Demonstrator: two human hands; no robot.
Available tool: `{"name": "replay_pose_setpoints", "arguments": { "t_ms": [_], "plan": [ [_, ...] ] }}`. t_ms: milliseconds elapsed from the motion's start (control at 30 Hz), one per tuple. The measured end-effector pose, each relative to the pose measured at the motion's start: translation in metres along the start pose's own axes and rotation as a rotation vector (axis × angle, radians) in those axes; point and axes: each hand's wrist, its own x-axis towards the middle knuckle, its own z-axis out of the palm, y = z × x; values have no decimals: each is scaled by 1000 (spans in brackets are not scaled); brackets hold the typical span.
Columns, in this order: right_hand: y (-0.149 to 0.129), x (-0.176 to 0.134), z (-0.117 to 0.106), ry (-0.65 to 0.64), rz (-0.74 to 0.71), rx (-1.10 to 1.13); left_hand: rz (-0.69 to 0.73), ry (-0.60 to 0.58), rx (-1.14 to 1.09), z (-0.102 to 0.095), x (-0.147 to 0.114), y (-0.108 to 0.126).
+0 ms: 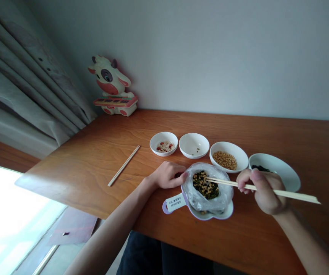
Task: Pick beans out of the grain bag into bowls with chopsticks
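Working w/ both hands at the near edge of the wooden counter (310, 141), the person, per the head view, looked partway through. R hand (267, 191) was clamped on chopsticks (294, 196), tips down in a mix (206, 185) of yellow and dark bits; couldn't tell if they'd pinched a pc. L hand (170, 175), well apart from it, touched the left side of the scalloped dish (227, 210) w/ the clear bag (224, 193) in it; unclear if gripping. Dish lay nr the counter's near edge, labelled handle (175, 202) pointing left.

Done, in a row btwn dish and far edge: leftmost bowl (153, 142) had pale and red pcs (166, 146); second bowl (194, 139) only a few small bits (198, 149); third bowl (234, 148) a good qty of yellow beans (224, 160); fourth bowl (286, 170) some dark pcs (259, 168), partly hidden by R hand. Left: the mix in the bag, a fair amt, so prob. well short of finished. Spare chopsticks (123, 166) lay toward the counter's left end; a cow toy (112, 86) stood at its far-left corner.
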Motion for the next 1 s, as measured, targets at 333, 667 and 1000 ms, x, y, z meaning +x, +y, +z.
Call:
{"name": "replay_pose_setpoints", "arguments": {
  "t_ms": [333,667,1000],
  "plan": [
    [1,1,1,52,47,124,-2,3,-9,0,0,-1],
    [-6,2,2,-11,15,77,4,-5,-11,1,0,-2],
    [5,0,2,-58,-70,22,6,-11,-26,1,0,-2]
  ]
}}
